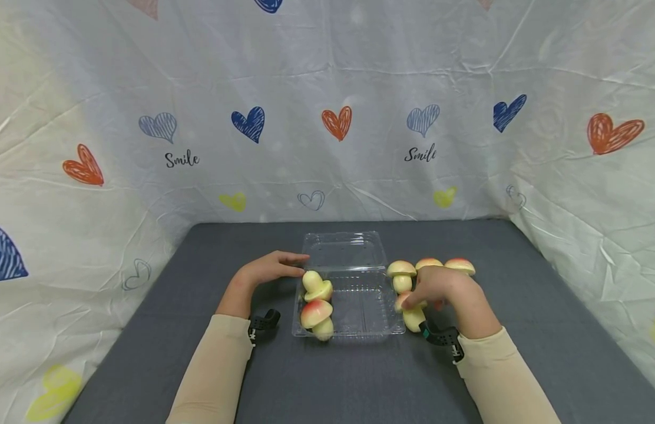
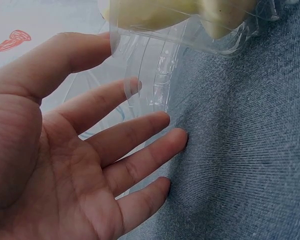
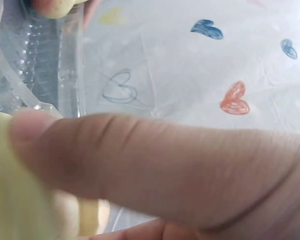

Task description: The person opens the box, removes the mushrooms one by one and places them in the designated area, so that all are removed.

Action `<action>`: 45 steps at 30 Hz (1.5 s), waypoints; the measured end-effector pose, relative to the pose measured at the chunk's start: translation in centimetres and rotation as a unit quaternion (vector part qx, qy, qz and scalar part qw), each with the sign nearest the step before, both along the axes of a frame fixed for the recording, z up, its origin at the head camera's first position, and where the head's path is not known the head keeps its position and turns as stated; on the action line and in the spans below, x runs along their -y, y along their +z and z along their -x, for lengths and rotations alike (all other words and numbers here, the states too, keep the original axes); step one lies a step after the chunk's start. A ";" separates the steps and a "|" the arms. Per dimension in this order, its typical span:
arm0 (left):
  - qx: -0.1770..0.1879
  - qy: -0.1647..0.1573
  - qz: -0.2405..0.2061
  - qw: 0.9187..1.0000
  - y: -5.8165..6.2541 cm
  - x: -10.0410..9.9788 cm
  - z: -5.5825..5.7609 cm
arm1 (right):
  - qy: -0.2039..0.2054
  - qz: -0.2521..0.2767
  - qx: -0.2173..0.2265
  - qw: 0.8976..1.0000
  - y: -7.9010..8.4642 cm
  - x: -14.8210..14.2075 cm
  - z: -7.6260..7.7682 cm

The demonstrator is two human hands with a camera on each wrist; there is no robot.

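Note:
A clear plastic clamshell box [image 1: 361, 303] lies with its lid [image 1: 346, 250] folded back. Inside its left side sit two mushrooms, one stem-up [image 1: 318, 288] and one cap-up [image 1: 316, 313], pale yellow with reddish caps. My left hand [image 1: 269, 268] is at the box's left edge; in the left wrist view the thumb [image 2: 90, 52] touches the clear rim and the other fingers are spread, holding nothing. Just right of the box, my right hand [image 1: 448, 285] pinches another mushroom [image 1: 414, 320]. The right wrist view shows the thumb against its pale surface [image 3: 10, 185]; the other fingers are mostly hidden.
Behind the right hand stand three more mushrooms: a near-left one [image 1: 402, 271], a middle one [image 1: 428, 262] partly hidden by the hand, and a right one [image 1: 460, 265]. A dark grey cloth [image 1: 343, 383] covers the table. A white heart-print curtain [image 1: 370, 171] hangs behind it.

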State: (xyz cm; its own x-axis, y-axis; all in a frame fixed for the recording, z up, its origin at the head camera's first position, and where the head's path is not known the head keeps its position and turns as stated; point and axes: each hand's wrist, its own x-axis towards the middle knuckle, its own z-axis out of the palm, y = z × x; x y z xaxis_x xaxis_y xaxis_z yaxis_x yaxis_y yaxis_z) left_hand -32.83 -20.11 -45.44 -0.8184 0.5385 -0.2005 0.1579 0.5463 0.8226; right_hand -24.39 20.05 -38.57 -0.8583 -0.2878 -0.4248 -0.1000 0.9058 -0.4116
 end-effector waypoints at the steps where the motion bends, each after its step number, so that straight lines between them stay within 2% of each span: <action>1: 0.000 0.000 0.001 1.000 0.0 0.0 0.0 | 0.002 -0.005 -0.001 1.000 0.0 0.0 -0.1; 6: 0.001 0.002 0.002 1.000 0.2 -0.1 -0.1 | 0.004 -0.023 0.002 1.000 0.0 0.2 -0.2; 20: 0.003 0.004 0.003 1.000 0.3 -0.3 -0.3 | -0.029 0.027 0.004 0.999 -0.5 -0.4 0.2; 26: 0.002 0.002 0.003 1.000 0.3 -0.4 -0.2 | -0.026 0.023 -0.007 0.999 0.3 -1.1 -0.1; 29: 0.001 0.001 0.005 1.000 0.3 -0.4 -0.2 | -0.018 -0.013 -0.038 0.999 1.2 -0.9 -0.5; 33: 0.003 0.000 0.006 1.000 0.4 -0.4 -0.2 | -0.012 -0.042 -0.108 0.993 2.0 0.3 -1.4; 36: 0.005 0.002 0.005 1.000 0.4 -0.3 -0.2 | 0.004 -0.033 -0.171 0.985 1.9 1.8 -1.9; 39: 0.004 0.003 0.004 1.000 0.4 -0.2 -0.1 | 0.029 -0.017 -0.215 0.976 1.5 3.6 -2.2; 45: 0.001 0.004 0.003 1.000 0.3 -0.1 0.0 | 0.071 0.014 -0.263 0.962 0.1 6.5 -2.7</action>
